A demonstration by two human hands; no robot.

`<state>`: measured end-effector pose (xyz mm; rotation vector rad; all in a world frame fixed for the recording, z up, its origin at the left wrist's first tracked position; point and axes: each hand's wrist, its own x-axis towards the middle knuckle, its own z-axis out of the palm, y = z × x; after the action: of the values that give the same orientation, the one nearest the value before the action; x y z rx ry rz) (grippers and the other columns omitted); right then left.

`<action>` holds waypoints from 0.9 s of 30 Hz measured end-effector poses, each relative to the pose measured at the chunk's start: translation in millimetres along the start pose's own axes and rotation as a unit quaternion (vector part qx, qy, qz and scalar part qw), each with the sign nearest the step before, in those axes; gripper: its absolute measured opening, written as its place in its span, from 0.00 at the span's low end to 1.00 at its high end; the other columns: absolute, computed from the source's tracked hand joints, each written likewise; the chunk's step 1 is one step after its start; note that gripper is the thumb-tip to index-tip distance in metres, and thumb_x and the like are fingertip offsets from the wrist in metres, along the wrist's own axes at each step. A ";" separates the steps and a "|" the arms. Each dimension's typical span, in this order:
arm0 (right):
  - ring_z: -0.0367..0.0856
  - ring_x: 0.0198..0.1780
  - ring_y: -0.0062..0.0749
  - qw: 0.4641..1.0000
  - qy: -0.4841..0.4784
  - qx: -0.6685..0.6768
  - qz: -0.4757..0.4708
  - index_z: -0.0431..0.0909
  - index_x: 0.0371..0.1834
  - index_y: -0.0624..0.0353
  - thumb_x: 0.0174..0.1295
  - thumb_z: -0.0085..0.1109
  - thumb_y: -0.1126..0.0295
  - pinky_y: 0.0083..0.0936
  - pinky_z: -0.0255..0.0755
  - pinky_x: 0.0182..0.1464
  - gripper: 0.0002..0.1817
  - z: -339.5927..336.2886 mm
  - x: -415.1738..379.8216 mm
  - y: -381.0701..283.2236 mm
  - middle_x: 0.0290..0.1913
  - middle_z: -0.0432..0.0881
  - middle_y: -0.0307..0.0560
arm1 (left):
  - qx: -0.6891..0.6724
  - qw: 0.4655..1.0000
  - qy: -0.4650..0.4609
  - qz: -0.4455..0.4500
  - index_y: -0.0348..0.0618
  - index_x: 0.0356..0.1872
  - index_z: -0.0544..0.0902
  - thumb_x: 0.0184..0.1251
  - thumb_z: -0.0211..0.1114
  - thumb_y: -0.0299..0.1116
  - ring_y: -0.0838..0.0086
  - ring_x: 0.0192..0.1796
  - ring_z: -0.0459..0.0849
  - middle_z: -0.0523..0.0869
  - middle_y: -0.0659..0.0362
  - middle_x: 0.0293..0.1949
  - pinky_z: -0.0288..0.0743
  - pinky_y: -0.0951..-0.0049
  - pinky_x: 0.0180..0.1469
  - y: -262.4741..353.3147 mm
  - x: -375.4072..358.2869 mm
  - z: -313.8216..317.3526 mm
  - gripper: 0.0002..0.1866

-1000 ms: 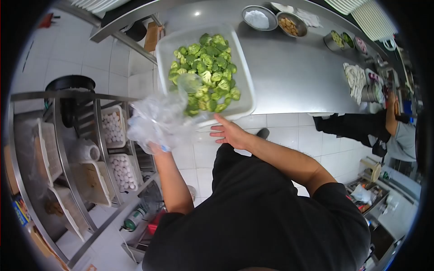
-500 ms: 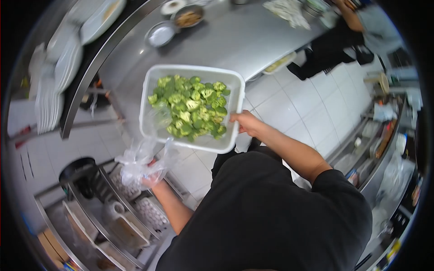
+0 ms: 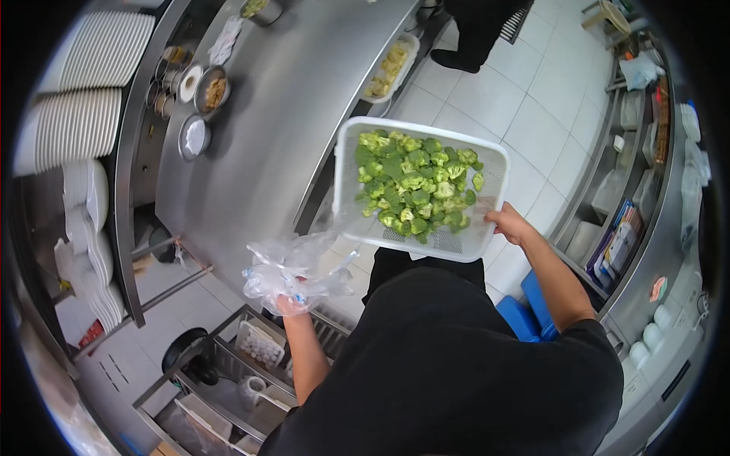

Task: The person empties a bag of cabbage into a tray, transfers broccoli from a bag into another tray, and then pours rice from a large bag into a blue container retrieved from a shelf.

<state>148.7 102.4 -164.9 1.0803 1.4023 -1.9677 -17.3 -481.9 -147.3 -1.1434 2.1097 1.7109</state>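
Observation:
A white plastic basket full of cut broccoli florets is held up in front of me. My right hand grips its near right rim, with the fingers partly behind the wall. Crumpled clear plastic bags are bunched in my left hand, apart from the basket and below its left corner. The bags partly cover the fingers of that hand.
A long steel worktable stands ahead, with metal bowls on it. Stacked plates fill the left shelf. Below left is a rack with trays. A person in black stands beyond the table; steel shelving lines the right.
The view has turned to the right. The basket, held in my right hand, now sits further right in view. My left hand and the bags have come away from the basket's edge.

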 end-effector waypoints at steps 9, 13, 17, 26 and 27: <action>0.88 0.45 0.43 0.998 0.037 0.044 0.012 0.75 0.61 0.69 0.58 0.55 0.72 0.39 0.83 0.42 0.25 63.8 75.7 45.8 0.50 0.85 0.57 | 0.091 0.990 -0.095 -0.058 0.35 0.64 0.74 0.72 0.59 0.31 0.67 0.51 0.86 0.83 0.53 0.56 0.83 0.66 0.55 -8.8 -4.7 13.0 0.22; 0.88 0.39 0.42 0.994 0.042 0.103 0.001 0.78 0.56 0.70 0.57 0.58 0.73 0.38 0.83 0.35 0.22 131.0 151.0 34.5 0.44 0.84 0.55 | 0.112 0.985 -0.118 -0.063 0.35 0.63 0.74 0.72 0.59 0.31 0.67 0.51 0.86 0.84 0.53 0.55 0.83 0.66 0.55 1.6 8.3 13.5 0.21; 0.87 0.41 0.46 0.989 0.028 0.140 0.034 0.77 0.57 0.70 0.57 0.62 0.70 0.42 0.85 0.36 0.24 193.7 219.3 -5.2 0.45 0.84 0.56 | 0.117 0.985 -0.111 -0.061 0.35 0.63 0.74 0.72 0.58 0.31 0.67 0.51 0.86 0.84 0.53 0.55 0.83 0.66 0.54 17.6 24.8 -2.7 0.21; 0.84 0.50 0.47 0.988 0.097 0.098 0.070 0.75 0.60 0.66 0.60 0.63 0.69 0.42 0.86 0.39 0.25 261.7 319.6 -59.2 0.54 0.80 0.56 | 0.095 0.988 -0.077 -0.095 0.35 0.63 0.74 0.72 0.58 0.32 0.67 0.51 0.86 0.84 0.53 0.55 0.83 0.67 0.54 13.2 52.0 -38.0 0.21; 0.82 0.54 0.45 0.989 0.083 0.097 0.073 0.75 0.61 0.64 0.61 0.63 0.70 0.42 0.86 0.40 0.24 265.2 320.3 -59.1 0.57 0.79 0.55 | 0.091 0.988 -0.078 -0.099 0.35 0.63 0.74 0.72 0.58 0.32 0.67 0.51 0.86 0.84 0.53 0.55 0.83 0.67 0.54 9.3 54.1 -36.1 0.21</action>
<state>-162.3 -107.4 -353.7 1.4231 1.1928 -1.9750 -49.3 -537.7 -160.7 -1.0871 1.9398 1.4374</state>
